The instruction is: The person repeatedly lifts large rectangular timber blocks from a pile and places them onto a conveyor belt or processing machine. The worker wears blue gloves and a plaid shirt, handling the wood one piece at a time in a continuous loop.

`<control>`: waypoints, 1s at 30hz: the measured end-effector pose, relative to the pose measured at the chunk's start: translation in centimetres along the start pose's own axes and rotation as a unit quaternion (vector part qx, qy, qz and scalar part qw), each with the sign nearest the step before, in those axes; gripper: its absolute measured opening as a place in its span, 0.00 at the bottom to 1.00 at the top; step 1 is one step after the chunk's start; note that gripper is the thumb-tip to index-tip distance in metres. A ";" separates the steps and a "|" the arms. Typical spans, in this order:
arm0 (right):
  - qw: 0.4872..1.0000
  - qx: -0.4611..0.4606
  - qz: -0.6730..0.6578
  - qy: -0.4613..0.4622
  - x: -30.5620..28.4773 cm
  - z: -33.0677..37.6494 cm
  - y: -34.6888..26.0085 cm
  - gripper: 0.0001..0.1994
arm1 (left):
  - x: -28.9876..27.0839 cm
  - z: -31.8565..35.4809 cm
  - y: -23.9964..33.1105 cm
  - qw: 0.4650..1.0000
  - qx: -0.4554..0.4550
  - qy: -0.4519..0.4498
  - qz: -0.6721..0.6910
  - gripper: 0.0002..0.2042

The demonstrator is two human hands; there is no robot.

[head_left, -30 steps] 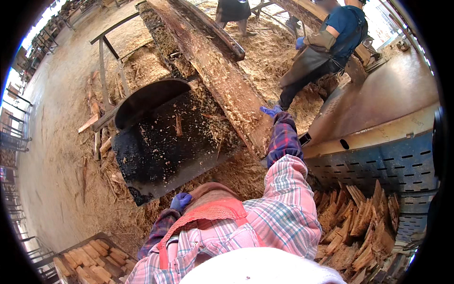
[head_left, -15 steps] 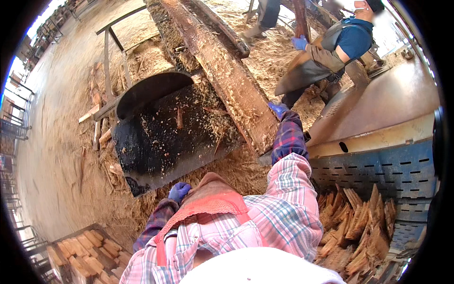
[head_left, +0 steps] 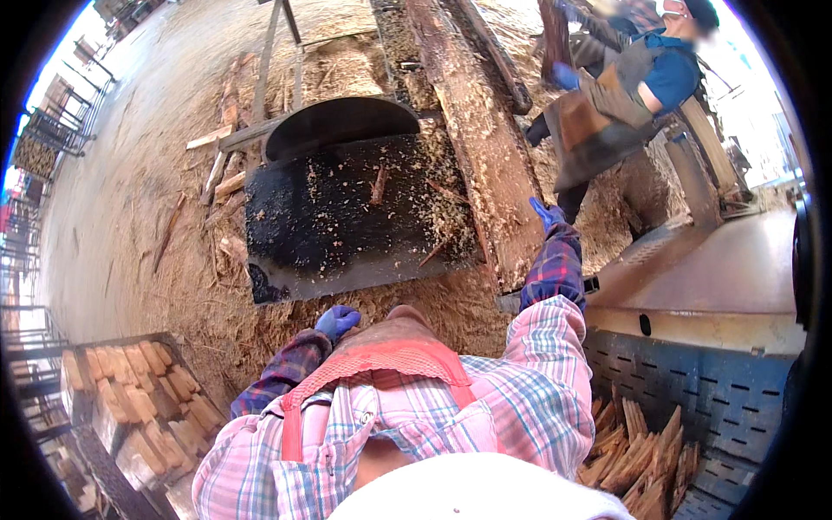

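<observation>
A long, reddish-brown wooden plank [head_left: 498,165], dusted with sawdust, is seen running away from the wearer, its near end just ahead of the wearer's body. At the plank's right edge, near that end, the blue-gloved right hand [head_left: 548,212] is placed with its fingers partly spread; whether the wood is being pressed cannot be told. Well left of the plank's near end, the blue-gloved left hand [head_left: 338,322] is held with fingers curled in; whether anything is held cannot be told. Left of the plank, a black, sawdust-flecked metal sheet [head_left: 347,225] is backed by a dark half-round plate [head_left: 338,124]. Right of the plank, a dark wooden piece [head_left: 555,39] is held by a co-worker [head_left: 624,95] in a blue top and brown apron. Nearer than the plank, rough split wood [head_left: 637,459] is piled at right and pale, short wooden blocks [head_left: 143,390] are stacked at left.
</observation>
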State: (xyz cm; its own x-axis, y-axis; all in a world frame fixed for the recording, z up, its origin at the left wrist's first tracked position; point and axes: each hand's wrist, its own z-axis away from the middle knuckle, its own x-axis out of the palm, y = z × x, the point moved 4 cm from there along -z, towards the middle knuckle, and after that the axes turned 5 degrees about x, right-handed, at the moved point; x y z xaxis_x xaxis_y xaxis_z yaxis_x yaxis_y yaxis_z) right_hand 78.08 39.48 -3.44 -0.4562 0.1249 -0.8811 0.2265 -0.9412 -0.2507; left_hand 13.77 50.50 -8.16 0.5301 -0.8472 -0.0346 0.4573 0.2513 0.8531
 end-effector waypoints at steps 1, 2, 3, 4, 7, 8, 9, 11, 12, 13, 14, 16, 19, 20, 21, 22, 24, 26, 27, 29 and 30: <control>0.998 0.001 -0.062 0.025 0.3 -0.1 0.0 0.36 | 0.1 0.0 0.1 1.000 -0.004 -0.006 -0.004 0.16; 0.991 -0.001 -0.126 0.043 1.4 0.4 -0.6 0.46 | 0.0 0.2 -0.2 1.000 -0.002 0.010 -0.006 0.16; 0.980 -0.001 -0.190 0.061 2.0 0.8 -0.9 0.55 | 0.2 0.3 -0.4 1.000 0.000 0.024 -0.009 0.16; 0.993 0.039 -0.108 -0.002 1.1 0.5 -0.1 0.59 | 0.2 0.4 -0.6 0.999 0.003 0.037 -0.012 0.16; 0.998 0.026 -0.031 -0.044 0.8 2.4 -2.6 0.59 | 0.8 1.6 0.3 0.999 -0.014 0.044 -0.021 0.18; 0.999 0.038 -0.023 -0.030 0.7 2.6 -2.6 0.58 | 1.1 1.6 0.8 0.999 -0.031 0.033 -0.026 0.18; 0.999 0.037 -0.023 -0.026 0.5 2.2 -1.7 0.58 | 1.5 1.2 1.2 0.999 -0.020 0.027 -0.017 0.19; 0.999 0.035 -0.023 -0.019 0.4 1.4 -0.1 0.57 | 2.4 0.3 1.6 1.000 0.001 0.019 0.003 0.19; 0.999 0.034 -0.008 -0.037 0.3 2.8 -1.6 0.57 | 2.4 0.5 1.6 1.000 -0.005 0.027 -0.006 0.19; 0.999 0.021 -0.019 -0.046 1.3 2.7 -2.4 0.57 | 2.3 0.4 1.6 0.999 -0.011 0.036 -0.014 0.19; 0.998 0.017 -0.029 -0.047 1.5 2.8 -2.0 0.56 | 2.4 0.2 1.8 0.999 -0.013 0.033 -0.021 0.19; 0.999 0.015 -0.016 -0.042 1.4 2.3 -1.5 0.54 | 2.2 -0.9 1.5 0.998 0.014 0.013 -0.057 0.18; 0.997 0.021 0.006 -0.069 1.7 2.3 -2.4 0.48 | 2.5 -0.4 2.6 0.997 0.011 0.024 -0.075 0.18; 0.995 0.018 -0.020 -0.092 1.8 2.1 -2.7 0.47 | 2.5 -0.4 2.5 0.996 0.013 0.018 -0.082 0.18; 0.992 0.017 -0.048 -0.114 1.8 1.5 -2.9 0.46 | 2.4 -0.5 2.2 0.996 0.017 0.010 -0.089 0.18; 0.986 -0.017 -0.065 -0.151 1.1 -0.4 -0.3 0.51 | 2.8 -1.8 1.8 0.993 0.071 -0.021 -0.092 0.16; 0.916 0.042 -0.367 -0.154 3.1 0.4 -1.8 0.48 | 3.2 -1.5 2.1 0.997 -0.010 -0.048 -0.054 0.15; 0.980 0.008 -0.176 -0.091 3.1 1.7 -3.1 0.47 | 3.4 -2.1 0.2 0.997 -0.032 -0.064 0.005 0.14; 0.992 0.003 -0.104 -0.072 2.9 2.5 -3.5 0.47 | 4.0 -2.2 -0.1 0.995 -0.063 -0.074 0.020 0.14; 0.998 0.001 -0.035 -0.044 2.4 4.2 -4.1 0.47 | 5.8 -3.7 0.4 0.986 -0.125 -0.099 0.047 0.15; 0.999 0.001 -0.014 -0.032 2.2 5.1 -4.3 0.46 | 6.8 -3.9 1.7 0.984 -0.101 -0.120 0.083 0.16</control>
State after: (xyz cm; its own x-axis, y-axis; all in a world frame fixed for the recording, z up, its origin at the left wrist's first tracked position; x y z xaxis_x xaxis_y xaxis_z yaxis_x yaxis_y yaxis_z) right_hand 71.75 42.16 -2.28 -0.5168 0.1318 -0.8459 0.2109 -0.9381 -0.2749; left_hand 20.99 46.99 -8.98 0.4358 -0.8672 0.2407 0.5243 0.4620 0.7153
